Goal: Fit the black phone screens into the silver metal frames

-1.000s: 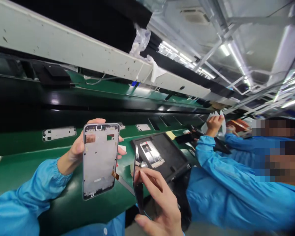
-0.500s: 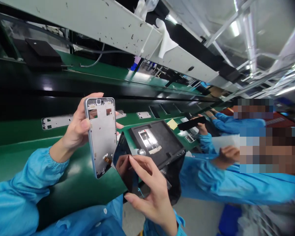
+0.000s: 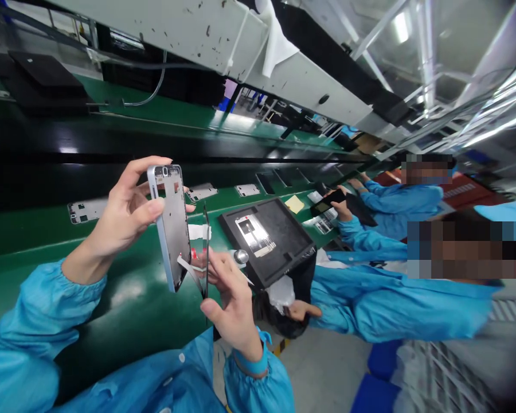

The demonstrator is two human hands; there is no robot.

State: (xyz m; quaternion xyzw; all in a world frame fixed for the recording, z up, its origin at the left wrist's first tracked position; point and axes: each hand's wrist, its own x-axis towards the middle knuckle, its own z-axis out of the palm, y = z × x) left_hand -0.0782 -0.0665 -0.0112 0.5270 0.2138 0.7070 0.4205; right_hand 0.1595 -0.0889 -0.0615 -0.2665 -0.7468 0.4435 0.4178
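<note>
My left hand is closed around the upper part of a phone frame, silver inside with a pale blue edge, held upright and tilted. My right hand grips a thin dark phone screen, turned nearly edge-on to me, just right of the frame. A pale flex cable strip runs between the frame's lower end and the screen. Behind the screen, a white piece lies on the green bench. A round metal-topped container stands beyond my right fingers.
A black foam tray holding a silver phone plate sits to the right, beside a yellow paper. Several plates and dark screens line the green conveyor. Two co-workers in blue are at the right; one holds a dark panel.
My right hand has swung the screen from facing me to nearly edge-on, showing the pale strip. The phone frame has also turned more side-on. A co-worker's hand now reaches beside the black tray.
</note>
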